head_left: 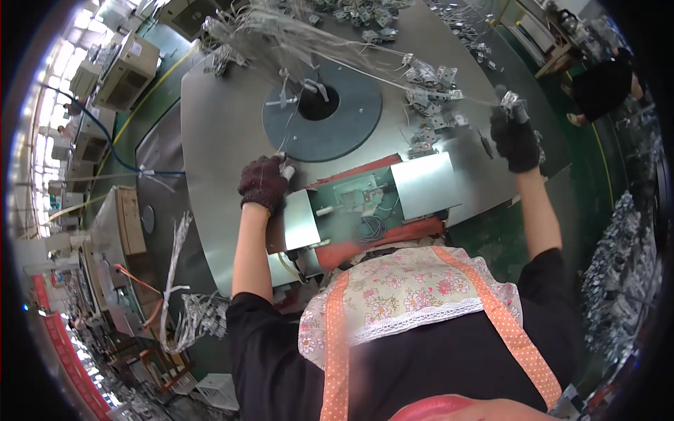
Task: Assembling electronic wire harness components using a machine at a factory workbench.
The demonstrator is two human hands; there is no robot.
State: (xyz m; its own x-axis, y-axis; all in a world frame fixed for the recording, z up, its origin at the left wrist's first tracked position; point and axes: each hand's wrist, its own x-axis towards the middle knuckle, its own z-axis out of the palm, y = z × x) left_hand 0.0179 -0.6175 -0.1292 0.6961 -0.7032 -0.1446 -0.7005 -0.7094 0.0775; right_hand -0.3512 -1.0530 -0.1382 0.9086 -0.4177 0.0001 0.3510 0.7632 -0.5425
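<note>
My left hand, in a dark maroon knitted glove, is closed at the left of the fixture; a thin pale wire runs up from its fingertips toward the grey ring. My right hand, gloved in dark knit, is raised at the right and closed on a small metal bracket with a thin wire trailing left. Between the hands lies a green fixture bearing a clear block, a coiled cable and two shiny metal plates. The grey ring has a dark central hole.
Several wired metal brackets lie heaped on the metal table, with bundled wires at the back. A pile of metal parts is at far right. Beyond, a person in black stands near shelving. White wire bundles hang at left.
</note>
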